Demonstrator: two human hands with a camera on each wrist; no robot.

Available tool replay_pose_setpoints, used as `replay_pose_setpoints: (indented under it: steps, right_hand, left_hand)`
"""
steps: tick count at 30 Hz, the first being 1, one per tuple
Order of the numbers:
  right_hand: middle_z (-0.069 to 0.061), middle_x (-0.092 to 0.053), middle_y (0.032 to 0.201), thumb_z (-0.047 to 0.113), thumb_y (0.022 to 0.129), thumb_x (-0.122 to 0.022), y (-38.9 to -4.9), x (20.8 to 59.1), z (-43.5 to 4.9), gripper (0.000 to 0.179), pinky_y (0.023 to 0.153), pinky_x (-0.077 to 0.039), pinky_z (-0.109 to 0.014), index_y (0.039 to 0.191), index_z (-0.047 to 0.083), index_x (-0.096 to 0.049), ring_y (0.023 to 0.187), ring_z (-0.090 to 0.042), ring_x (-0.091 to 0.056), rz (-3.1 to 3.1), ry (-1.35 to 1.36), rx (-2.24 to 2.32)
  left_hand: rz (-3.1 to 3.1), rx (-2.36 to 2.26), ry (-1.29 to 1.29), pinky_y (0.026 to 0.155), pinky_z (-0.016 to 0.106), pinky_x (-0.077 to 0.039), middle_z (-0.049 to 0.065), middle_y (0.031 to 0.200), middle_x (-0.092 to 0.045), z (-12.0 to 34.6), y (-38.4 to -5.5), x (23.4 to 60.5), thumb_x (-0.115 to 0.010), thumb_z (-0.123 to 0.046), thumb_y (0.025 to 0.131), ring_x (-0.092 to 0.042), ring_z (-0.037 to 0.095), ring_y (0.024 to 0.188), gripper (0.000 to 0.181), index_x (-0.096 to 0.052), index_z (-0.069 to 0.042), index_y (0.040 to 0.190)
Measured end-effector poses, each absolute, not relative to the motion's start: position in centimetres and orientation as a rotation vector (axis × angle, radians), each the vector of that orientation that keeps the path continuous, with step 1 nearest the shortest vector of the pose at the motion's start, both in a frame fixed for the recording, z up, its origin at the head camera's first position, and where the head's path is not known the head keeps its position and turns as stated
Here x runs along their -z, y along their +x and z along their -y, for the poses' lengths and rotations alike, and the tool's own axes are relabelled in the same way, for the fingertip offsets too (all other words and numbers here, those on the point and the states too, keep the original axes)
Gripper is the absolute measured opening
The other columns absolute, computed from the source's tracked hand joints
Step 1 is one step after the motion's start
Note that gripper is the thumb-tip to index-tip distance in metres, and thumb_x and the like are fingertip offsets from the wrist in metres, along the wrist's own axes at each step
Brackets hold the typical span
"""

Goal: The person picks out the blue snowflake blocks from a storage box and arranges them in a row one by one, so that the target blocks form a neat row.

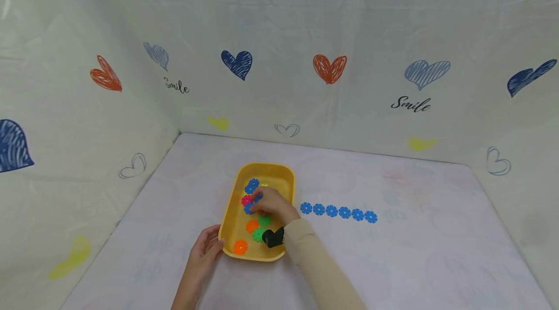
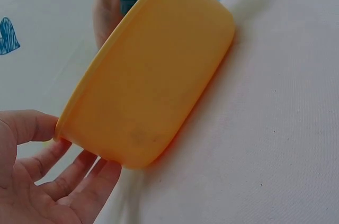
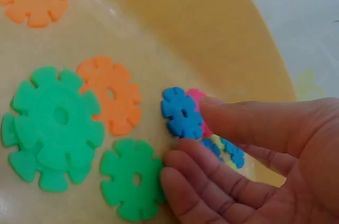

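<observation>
A yellow plastic tray holds flower-shaped notched discs in several colours. My left hand grips its near left corner, thumb at the rim and fingers against the outer wall. Inside the tray is my right hand, its thumb and fingers parted near a blue disc that overlaps a pink disc. Further blue and yellow pieces show behind the fingers. Close to the fingertips lies a green disc; beside it are stacked green discs and an orange disc.
Right of the tray, several blue discs form a straight row on the white table covering. Another orange disc lies at the tray's near end. A white sheet printed with hearts stands behind and at the sides.
</observation>
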State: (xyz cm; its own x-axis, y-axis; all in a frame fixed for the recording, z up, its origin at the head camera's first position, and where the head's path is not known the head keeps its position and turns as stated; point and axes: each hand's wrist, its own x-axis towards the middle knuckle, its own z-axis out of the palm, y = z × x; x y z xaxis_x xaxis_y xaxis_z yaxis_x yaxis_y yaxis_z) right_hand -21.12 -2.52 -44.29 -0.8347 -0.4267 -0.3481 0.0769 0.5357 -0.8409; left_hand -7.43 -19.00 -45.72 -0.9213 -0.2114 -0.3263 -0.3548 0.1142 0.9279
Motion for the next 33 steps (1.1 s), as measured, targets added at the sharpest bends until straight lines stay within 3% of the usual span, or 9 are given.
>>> replay_pose_setpoints:
  steps: [6, 14, 21, 33]
  right_hand:
    - [-0.004, -0.054, 0.067, 0.007, 0.081, -0.068, -21.3, 45.2, 2.4, 0.02, 0.054, -0.048, -0.023, 0.1, 0.003, -0.062, 0.057, -0.016, -0.05, -2.238, -0.249, 1.312]
    - [-0.001, -0.052, 0.074, 0.009, 0.076, -0.073, -21.3, 45.5, 3.0, 0.023, 0.053, -0.04, -0.02, 0.096, 0.009, -0.061, 0.06, -0.014, -0.046, -2.386, -0.327, 1.148]
    - [-0.004, -0.059, 0.088, 0.01, 0.075, -0.075, -21.2, 45.7, 3.5, 0.026, 0.065, -0.043, -0.024, 0.094, 0.011, -0.058, 0.076, -0.016, -0.048, -2.468, -0.353, 1.045]
    - [-0.003, -0.058, 0.085, 0.01, 0.075, -0.075, -21.1, 45.8, 3.7, 0.023, 0.064, -0.044, -0.025, 0.089, 0.01, -0.057, 0.075, -0.017, -0.048, -2.491, -0.343, 1.006]
  left_hand:
    - [-2.259, -1.928, -0.581, 0.086, 0.018, -0.051, 0.022, 0.135, -0.045, 18.9, -7.3, 45.7, -0.051, -0.011, 0.093, -0.051, 0.026, 0.115, 0.042, -0.04, -0.001, 0.133]
    - [-2.246, -1.955, -0.549, 0.082, 0.011, -0.048, 0.021, 0.136, -0.044, 18.9, -7.1, 45.4, -0.05, -0.007, 0.093, -0.054, 0.003, 0.1, 0.043, -0.039, 0.0, 0.134]
    - [-2.256, -1.934, -0.56, 0.083, 0.011, -0.048, 0.02, 0.136, -0.044, 18.9, -7.3, 45.4, -0.051, -0.008, 0.093, -0.054, 0.009, 0.104, 0.043, -0.039, -0.001, 0.134]
    - [-2.256, -1.931, -0.569, 0.081, 0.009, -0.047, 0.021, 0.136, -0.044, 19.0, -7.3, 45.5, -0.05, -0.008, 0.093, -0.054, 0.001, 0.098, 0.043, -0.039, -0.001, 0.134]
